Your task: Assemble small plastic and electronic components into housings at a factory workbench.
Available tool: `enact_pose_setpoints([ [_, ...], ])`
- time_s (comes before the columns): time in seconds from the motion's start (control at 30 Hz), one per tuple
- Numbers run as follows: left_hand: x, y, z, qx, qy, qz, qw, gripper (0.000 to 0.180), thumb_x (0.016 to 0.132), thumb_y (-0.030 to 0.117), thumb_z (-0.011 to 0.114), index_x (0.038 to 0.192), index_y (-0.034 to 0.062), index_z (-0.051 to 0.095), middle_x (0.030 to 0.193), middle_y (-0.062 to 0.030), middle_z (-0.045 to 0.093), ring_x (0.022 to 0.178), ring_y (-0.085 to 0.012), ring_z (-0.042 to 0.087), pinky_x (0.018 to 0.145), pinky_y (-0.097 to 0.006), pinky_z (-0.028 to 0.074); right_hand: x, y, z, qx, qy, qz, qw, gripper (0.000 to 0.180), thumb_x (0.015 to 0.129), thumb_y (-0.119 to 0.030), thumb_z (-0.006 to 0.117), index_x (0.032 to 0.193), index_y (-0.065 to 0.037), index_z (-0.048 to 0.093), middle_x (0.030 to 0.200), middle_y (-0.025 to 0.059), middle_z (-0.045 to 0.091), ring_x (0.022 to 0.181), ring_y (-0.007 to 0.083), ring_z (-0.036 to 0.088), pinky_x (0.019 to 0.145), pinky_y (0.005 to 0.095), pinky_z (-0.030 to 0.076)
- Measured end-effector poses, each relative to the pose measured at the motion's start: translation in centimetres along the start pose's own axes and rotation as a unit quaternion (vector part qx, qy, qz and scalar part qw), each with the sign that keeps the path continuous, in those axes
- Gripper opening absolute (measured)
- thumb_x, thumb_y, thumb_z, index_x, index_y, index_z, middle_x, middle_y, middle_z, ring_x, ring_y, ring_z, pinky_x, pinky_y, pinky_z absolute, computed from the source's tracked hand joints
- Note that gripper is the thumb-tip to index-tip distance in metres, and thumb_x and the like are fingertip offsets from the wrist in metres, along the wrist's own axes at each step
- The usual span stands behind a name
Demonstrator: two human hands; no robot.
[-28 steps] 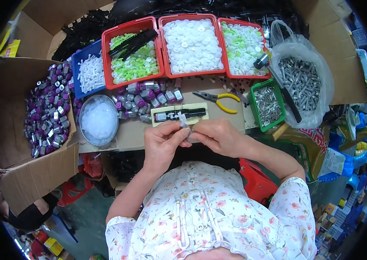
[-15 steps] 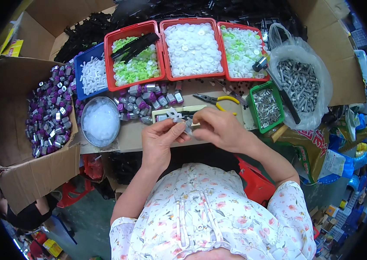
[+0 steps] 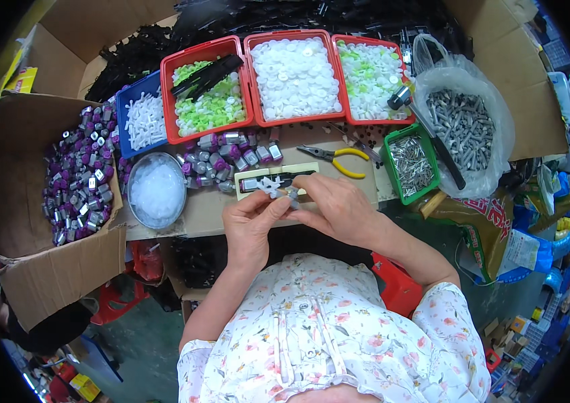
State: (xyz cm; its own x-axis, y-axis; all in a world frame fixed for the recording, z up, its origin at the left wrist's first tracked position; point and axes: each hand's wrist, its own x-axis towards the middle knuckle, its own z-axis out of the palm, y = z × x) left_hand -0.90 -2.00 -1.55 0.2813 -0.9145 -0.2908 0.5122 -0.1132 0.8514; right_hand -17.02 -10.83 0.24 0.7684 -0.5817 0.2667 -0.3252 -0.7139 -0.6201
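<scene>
Close to the table's near edge, my two hands meet over a small assembly. My left hand (image 3: pixel 250 218) is closed, thumb and fingers pinching a small white plastic part with short arms (image 3: pixel 271 183). My right hand (image 3: pixel 340 207) is closed at the assembly's other side, its fingertips on a small grey piece (image 3: pixel 292 195); fingers partly cover that piece. Just beyond them lies a cream-coloured fixture (image 3: pixel 296 168) with a silver block and black parts in it. Pliers with yellow handles (image 3: pixel 331 154) lie beyond my right hand.
Red bins (image 3: pixel 253 111) of white and green caps stand at the back beside a blue tray (image 3: pixel 122 124). Purple-and-grey motors fill a carton (image 3: pixel 13 174) at left, near a bowl (image 3: pixel 183 195). At right are a green basket (image 3: pixel 411 200), a hammer (image 3: pixel 443 151) and a bag of metal pieces (image 3: pixel 503 134).
My right hand's fingers have come in tighter against the small assembly, and its thumb now shows below. The white part has tilted slightly. The whole view has shifted a little.
</scene>
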Motion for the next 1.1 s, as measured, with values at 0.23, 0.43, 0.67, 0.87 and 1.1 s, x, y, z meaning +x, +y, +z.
enact_pose_setpoints([
  [0.23, 0.0, -0.2, -0.4, 0.005, 0.017, -0.001, 1.0, 0.017, 0.091, 0.008, 0.071, 0.101, -0.0054, 0.07, 0.087, -0.0093, 0.071, 0.075, -0.0163, 0.069, 0.069, -0.025, 0.054, -0.7, 2.5, -2.4, -0.082, -0.004, 0.068, 0.994, 0.034, 0.081, -0.018, 0.075, 0.105, 0.001, 0.059, 0.105, 0.0165, 0.063, 0.09, 0.0336, 0.063, 0.078, 0.0403, 0.051],
  [0.43, 0.4, -0.2, -0.8, -0.002, 0.033, 0.004, 0.999, 0.019, 0.092, 0.011, 0.07, 0.102, -0.0058, 0.071, 0.085, -0.0093, 0.071, 0.074, -0.0159, 0.069, 0.067, -0.025, 0.052, -1.9, 5.2, -2.5, -0.24, -0.034, 0.09, 0.966, 0.025, 0.081, -0.012, 0.073, 0.097, 0.003, 0.061, 0.117, 0.0175, 0.056, 0.111, 0.0343, 0.054, 0.088, 0.0429, 0.048],
  [0.67, 0.6, -0.1, -0.8, -0.018, 0.035, 0.003, 0.999, 0.02, 0.093, 0.012, 0.069, 0.102, -0.0058, 0.071, 0.084, -0.0091, 0.071, 0.074, -0.0157, 0.069, 0.067, -0.024, 0.052, -1.4, 5.1, -2.3, -0.236, -0.064, 0.11, 0.963, 0.015, 0.072, -0.007, 0.068, 0.081, 0.003, 0.061, 0.111, 0.0164, 0.056, 0.105, 0.0336, 0.053, 0.083, 0.0424, 0.048],
  [0.87, 0.8, -0.2, -1.1, -0.01, 0.043, 0.0, 0.999, 0.02, 0.093, 0.012, 0.069, 0.102, -0.0062, 0.071, 0.084, -0.0086, 0.071, 0.075, -0.0157, 0.069, 0.068, -0.024, 0.052, -1.3, 4.9, -2.3, -0.229, -0.062, 0.12, 0.964, 0.016, 0.068, -0.007, 0.066, 0.08, 0.002, 0.059, 0.109, 0.0155, 0.055, 0.107, 0.0326, 0.053, 0.084, 0.0428, 0.046],
  [1.1, 0.7, -0.2, -1.1, -0.012, 0.048, -0.005, 0.999, 0.019, 0.091, 0.012, 0.072, 0.1, -0.0054, 0.071, 0.084, -0.0083, 0.071, 0.074, -0.0156, 0.069, 0.068, -0.024, 0.052, -0.7, 2.5, -2.5, -0.16, -0.005, 0.073, 0.984, 0.032, 0.08, -0.021, 0.073, 0.099, 0.0, 0.058, 0.116, 0.0149, 0.058, 0.108, 0.0336, 0.056, 0.089, 0.0426, 0.044],
])
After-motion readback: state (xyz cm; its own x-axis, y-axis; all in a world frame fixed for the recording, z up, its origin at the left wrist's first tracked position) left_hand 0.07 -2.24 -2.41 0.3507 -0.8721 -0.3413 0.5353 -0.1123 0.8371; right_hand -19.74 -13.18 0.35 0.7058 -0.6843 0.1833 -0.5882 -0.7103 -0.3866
